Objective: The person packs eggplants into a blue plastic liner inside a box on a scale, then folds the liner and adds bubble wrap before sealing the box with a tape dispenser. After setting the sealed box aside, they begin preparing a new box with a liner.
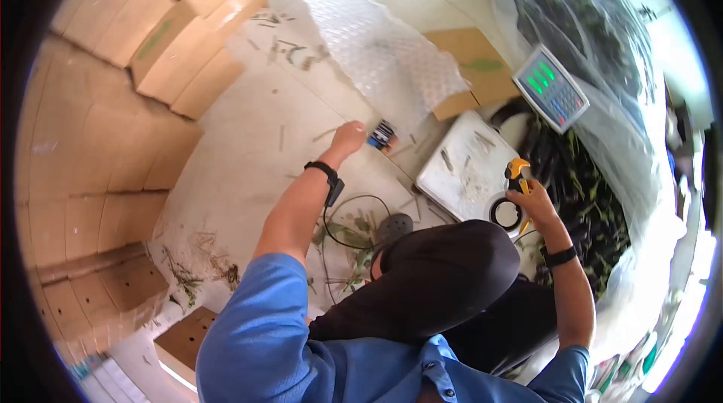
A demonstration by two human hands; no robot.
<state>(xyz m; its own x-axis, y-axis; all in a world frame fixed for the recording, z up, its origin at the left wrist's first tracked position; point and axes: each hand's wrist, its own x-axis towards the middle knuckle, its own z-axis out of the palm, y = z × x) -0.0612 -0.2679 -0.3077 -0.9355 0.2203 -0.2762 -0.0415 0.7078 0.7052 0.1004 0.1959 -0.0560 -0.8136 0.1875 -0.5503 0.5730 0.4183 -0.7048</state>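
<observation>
My left hand [349, 138] is closed over the pale floor, fingers curled; what they hold, if anything, I cannot make out. Just right of it lies a small blue-and-black packet [382, 135]. My right hand [536, 203] grips a yellow-and-black tape dispenser [517, 169] above the near right edge of a white scale platform [471, 154]. A black ring like a tape roll [505, 212] sits beside these fingers. Leaf scraps and bits of stem lie on the platform.
Stacked cardboard boxes [90, 124] wall the left side. Bubble wrap [376, 41] and a cardboard piece [474, 64] lie ahead. The scale's lit display [550, 87] stands beside dark eggplants [595, 215] in clear plastic. A cable [326, 233] loops near my shoe [395, 228].
</observation>
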